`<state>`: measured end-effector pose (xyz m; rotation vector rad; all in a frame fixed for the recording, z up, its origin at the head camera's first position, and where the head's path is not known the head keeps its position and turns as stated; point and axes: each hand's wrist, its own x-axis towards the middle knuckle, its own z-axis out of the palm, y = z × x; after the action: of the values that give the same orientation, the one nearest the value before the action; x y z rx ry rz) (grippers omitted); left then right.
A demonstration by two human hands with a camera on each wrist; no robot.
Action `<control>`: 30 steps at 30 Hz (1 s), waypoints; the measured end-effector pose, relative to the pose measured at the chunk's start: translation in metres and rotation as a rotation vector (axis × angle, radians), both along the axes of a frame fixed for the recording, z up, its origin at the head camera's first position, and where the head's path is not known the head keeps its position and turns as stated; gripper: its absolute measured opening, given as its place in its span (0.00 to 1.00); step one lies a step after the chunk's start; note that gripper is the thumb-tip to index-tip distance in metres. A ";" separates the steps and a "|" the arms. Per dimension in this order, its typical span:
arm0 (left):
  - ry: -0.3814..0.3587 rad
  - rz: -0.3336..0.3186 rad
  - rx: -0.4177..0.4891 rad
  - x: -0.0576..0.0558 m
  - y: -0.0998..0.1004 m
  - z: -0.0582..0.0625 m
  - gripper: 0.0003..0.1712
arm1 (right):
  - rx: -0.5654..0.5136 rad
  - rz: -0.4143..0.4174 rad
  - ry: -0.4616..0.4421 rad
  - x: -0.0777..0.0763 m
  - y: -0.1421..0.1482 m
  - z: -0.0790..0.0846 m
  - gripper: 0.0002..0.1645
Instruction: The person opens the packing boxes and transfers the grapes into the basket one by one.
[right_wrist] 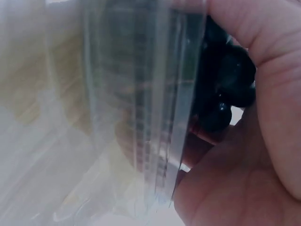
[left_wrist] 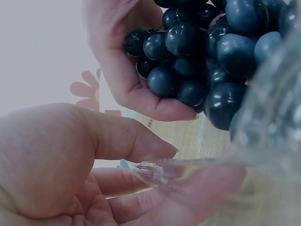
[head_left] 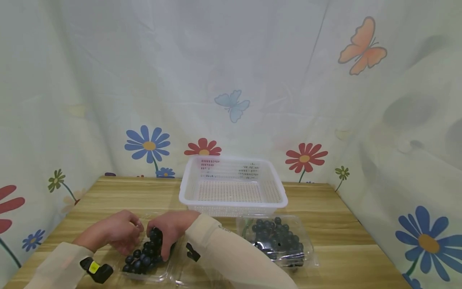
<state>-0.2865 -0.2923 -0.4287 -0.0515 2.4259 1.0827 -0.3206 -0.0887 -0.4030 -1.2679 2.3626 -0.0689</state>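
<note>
A bunch of dark grapes (head_left: 144,260) lies in a clear plastic box (head_left: 157,277) at the front left of the table. My right hand (head_left: 172,226) reaches across and grips the bunch from above, its thumb on the near side. In the left wrist view, the fingers of that hand curl round the end of the bunch of grapes (left_wrist: 188,61). At the box's left side, my left hand (head_left: 120,232) pinches the plastic edge (left_wrist: 162,172) between thumb and fingers. The box wall covers part of the grapes in the right wrist view.
A white plastic basket (head_left: 231,204) with slotted sides stands at the back middle of the wooden table (head_left: 325,224). To the right, a second clear box (head_left: 304,228) with a lid holds more dark grapes. The first box's clear lid (head_left: 187,273) lies folded out beneath my right forearm.
</note>
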 end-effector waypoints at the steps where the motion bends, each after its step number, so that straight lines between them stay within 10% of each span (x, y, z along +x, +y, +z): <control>1: 0.003 -0.003 0.004 0.000 0.000 0.000 0.17 | -0.006 0.013 0.000 -0.001 0.001 0.000 0.44; 30: 0.018 -0.007 0.015 0.003 0.002 0.004 0.17 | -0.119 0.078 0.014 -0.006 0.006 -0.011 0.36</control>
<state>-0.2831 -0.2905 -0.4249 -0.0279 2.4321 1.1029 -0.3265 -0.0831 -0.4144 -1.4187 2.3479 -0.1790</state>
